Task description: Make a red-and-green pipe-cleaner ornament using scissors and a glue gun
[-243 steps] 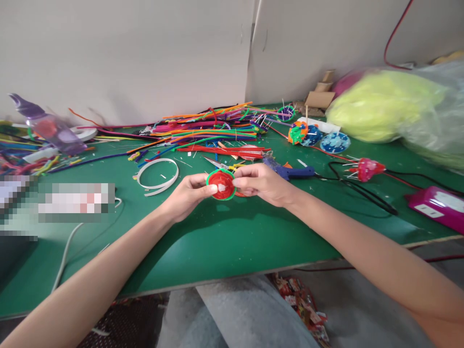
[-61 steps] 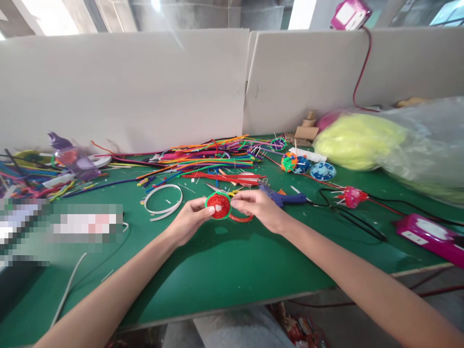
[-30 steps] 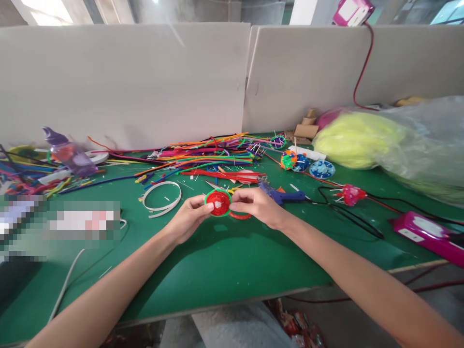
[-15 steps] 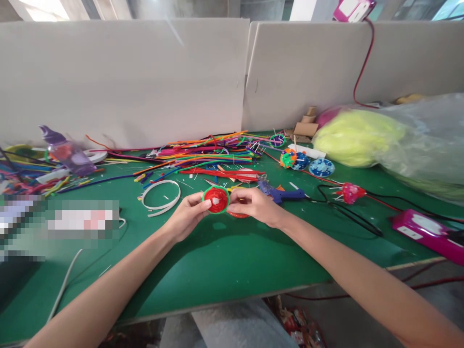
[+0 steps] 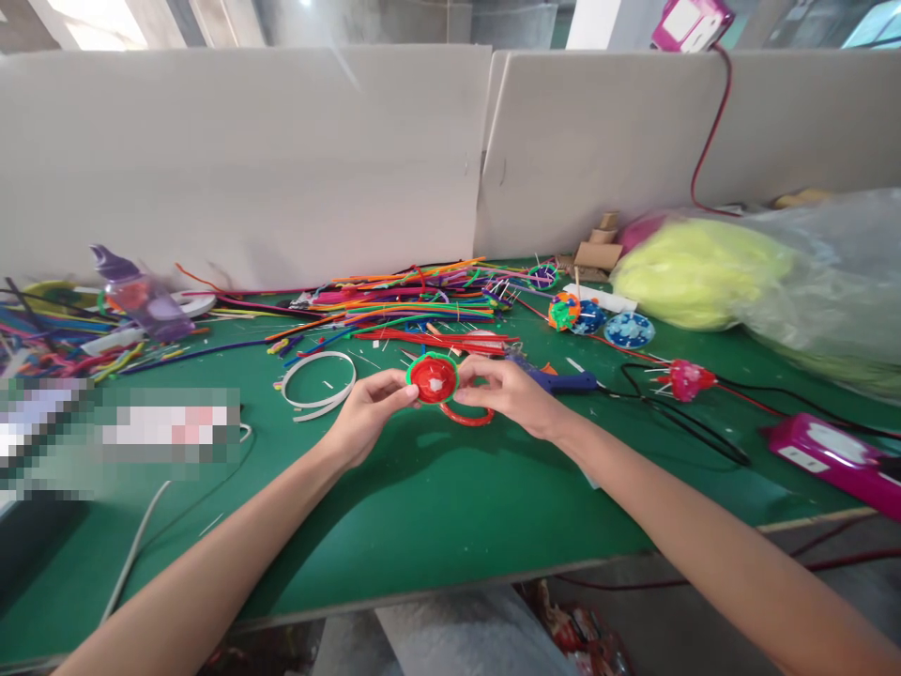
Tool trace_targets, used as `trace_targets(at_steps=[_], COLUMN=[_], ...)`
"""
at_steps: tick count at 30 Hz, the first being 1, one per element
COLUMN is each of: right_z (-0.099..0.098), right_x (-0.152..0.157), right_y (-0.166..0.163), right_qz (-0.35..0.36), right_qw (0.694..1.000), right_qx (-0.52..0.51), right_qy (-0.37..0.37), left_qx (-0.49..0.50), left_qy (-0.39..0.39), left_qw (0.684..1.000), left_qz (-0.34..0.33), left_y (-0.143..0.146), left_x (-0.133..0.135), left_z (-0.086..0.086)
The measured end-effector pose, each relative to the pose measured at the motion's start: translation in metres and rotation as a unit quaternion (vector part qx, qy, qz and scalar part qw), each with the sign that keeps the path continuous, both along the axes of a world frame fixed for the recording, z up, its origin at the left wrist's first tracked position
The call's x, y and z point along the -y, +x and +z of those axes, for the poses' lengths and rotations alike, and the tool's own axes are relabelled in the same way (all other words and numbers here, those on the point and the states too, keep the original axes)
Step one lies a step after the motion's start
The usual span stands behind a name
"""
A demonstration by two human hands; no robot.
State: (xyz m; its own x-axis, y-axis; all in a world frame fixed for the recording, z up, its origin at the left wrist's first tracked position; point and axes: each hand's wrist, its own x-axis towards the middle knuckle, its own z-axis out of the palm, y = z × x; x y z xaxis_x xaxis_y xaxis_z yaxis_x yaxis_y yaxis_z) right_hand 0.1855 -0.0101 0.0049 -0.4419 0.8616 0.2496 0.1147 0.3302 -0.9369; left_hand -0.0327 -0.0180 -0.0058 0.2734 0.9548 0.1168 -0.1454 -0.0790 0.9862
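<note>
Head view: you hold the red, green-rimmed disc (image 5: 435,382) above the desk (image 5: 422,526), left hand (image 5: 370,413) and right hand (image 5: 517,394) pinching opposite edges. The coiled white strip (image 5: 320,410) lies left of the disc, the blue glue gun (image 5: 567,382) right of it.

No writing can be read anywhere here. On the near right, a magenta box (image 5: 837,455) on the green table (image 5: 436,526) carries a white patch (image 5: 803,457) that may be a label, though any letters are too small and soft to make out. At the far right, a second magenta box (image 5: 696,26) by the top edge of the pale partition (image 5: 605,141) bears a pale panel (image 5: 682,23), equally illegible. On the left, a rectangle (image 5: 169,424) (broken into coarse squares) shows only pale, dark and reddish blocks.
</note>
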Motion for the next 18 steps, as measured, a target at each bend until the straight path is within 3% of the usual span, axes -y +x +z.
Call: trace_targets(at_steps=[3, 6, 9, 11, 14, 18], right_z=[-0.0044, -0.0084, -0.0103, -0.0105, -0.0103, -0.0103], right_x=[-0.0009, -0.0007, 0.0002, 0.0003, -0.0005, -0.0011], right_y=[-0.0002, -0.0002, 0.0009, 0.0022, 0.0040, 0.0038], right_qz=[-0.015, -0.073, -0.145, -0.163, -0.168, -0.172], right_qw=[0.998, 0.974, 0.892, 0.831, 0.768, 0.729], right_qx=[0.006, 0.034, 0.105, 0.163, 0.221, 0.262], right_qy=[0.054, 0.211, 0.415, 0.507, 0.577, 0.608], left_qx=[-0.006, 0.005, 0.023, 0.024, 0.018, 0.008], left_qy=[0.010, 0.015, -0.021, -0.050, -0.075, -0.097], left_qw=[1.000, 1.000, 0.999, 0.997, 0.994, 0.992], left_qz=[0.001, 0.001, -0.021, -0.049, -0.080, -0.079], left_y=[0.0007, 0.0025, 0.0038, 0.0043, 0.0050, 0.0062], left_x=[0.0005, 0.0011, 0.0012, 0.0012, 0.0016, 0.0026], left_z=[-0.0004, 0.0008, 0.0016, 0.0012, 0.0004, 0.0014])
